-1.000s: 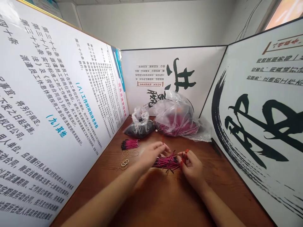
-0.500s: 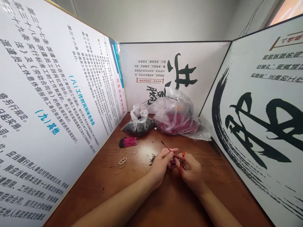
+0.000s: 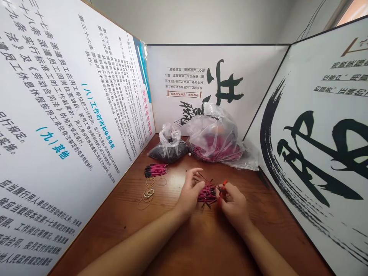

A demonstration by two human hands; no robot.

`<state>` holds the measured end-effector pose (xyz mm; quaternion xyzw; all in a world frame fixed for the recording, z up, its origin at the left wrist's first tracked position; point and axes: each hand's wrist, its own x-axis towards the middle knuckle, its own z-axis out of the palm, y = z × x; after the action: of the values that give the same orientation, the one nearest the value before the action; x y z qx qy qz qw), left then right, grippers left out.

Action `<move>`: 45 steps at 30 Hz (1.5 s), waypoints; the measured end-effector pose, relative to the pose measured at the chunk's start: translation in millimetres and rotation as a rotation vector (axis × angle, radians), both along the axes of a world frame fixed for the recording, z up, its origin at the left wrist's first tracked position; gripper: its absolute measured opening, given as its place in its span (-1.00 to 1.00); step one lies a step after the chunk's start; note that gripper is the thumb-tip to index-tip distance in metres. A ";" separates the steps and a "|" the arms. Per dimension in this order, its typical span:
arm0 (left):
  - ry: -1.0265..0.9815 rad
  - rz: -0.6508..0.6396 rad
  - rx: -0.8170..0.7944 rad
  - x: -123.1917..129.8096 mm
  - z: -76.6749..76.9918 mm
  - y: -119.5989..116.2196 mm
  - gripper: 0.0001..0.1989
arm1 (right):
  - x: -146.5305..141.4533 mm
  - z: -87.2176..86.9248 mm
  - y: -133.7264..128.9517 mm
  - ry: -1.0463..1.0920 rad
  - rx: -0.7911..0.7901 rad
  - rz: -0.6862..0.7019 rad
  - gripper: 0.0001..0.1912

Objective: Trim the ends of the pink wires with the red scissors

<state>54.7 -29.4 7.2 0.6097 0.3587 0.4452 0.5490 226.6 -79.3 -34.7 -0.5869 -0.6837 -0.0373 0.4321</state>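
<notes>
Wires at a wooden desk: the person's right hand closes in a narrow pinch on one end of a loose bundle of pink wires, while the left hand stands half open just beside it, its fingertips curled above stray black-tipped strands. Whether the left hand grips anything cannot be told from this view. The bundle sits between the hands, low over the wood, though whether it touches the desk is hard to judge. A firm pinch and evenly squared ends would likely keep the loose strands from sliding out. Small red ends show at the right hand — partly masked by the fingers, and too small to identify. Farther up the desk lie a neater bundle of black-tipped pink wires and loose rubber bands. Behind them sit a clear plastic bag of dark pieces and a larger clear bag of pink wires, its contents blurred by the film — against printed panels.
</notes>
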 end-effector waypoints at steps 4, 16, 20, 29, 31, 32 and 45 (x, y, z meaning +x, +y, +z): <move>0.179 0.004 0.198 -12.5 -1.5 23.7 -0.85 | 2.5 -2.6 4.4 -0.070 -0.091 -0.037 -0.75; 0.612 -0.067 0.561 -23.0 -12.8 32.5 -0.81 | 3.6 -5.7 9.4 -0.131 -0.284 -0.024 -0.76; 0.767 -0.119 0.607 -23.1 -14.8 32.5 -0.81 | 2.8 -2.5 8.8 -0.104 -0.293 -0.016 -0.76; 0.877 -0.075 0.630 -19.9 -8.0 23.7 -0.77 | 3.2 -0.1 9.9 -0.007 -0.271 -0.054 -0.76; 0.878 -0.102 0.651 -16.8 -7.9 19.9 -0.75 | 4.2 -0.8 9.9 0.018 -0.269 -0.077 -0.76; 0.884 -0.113 0.658 -15.7 -8.6 19.0 -0.78 | 4.9 -1.3 10.0 0.029 -0.268 -0.091 -0.76; 0.864 -0.097 0.593 -18.2 -22.4 31.7 -0.74 | 9.9 -8.3 14.3 0.027 -0.317 -0.166 -0.71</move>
<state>36.5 2.3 -15.2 0.8828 0.3824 0.2095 0.1748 236.5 -64.9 -43.0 -0.7026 -0.6243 0.0432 0.3387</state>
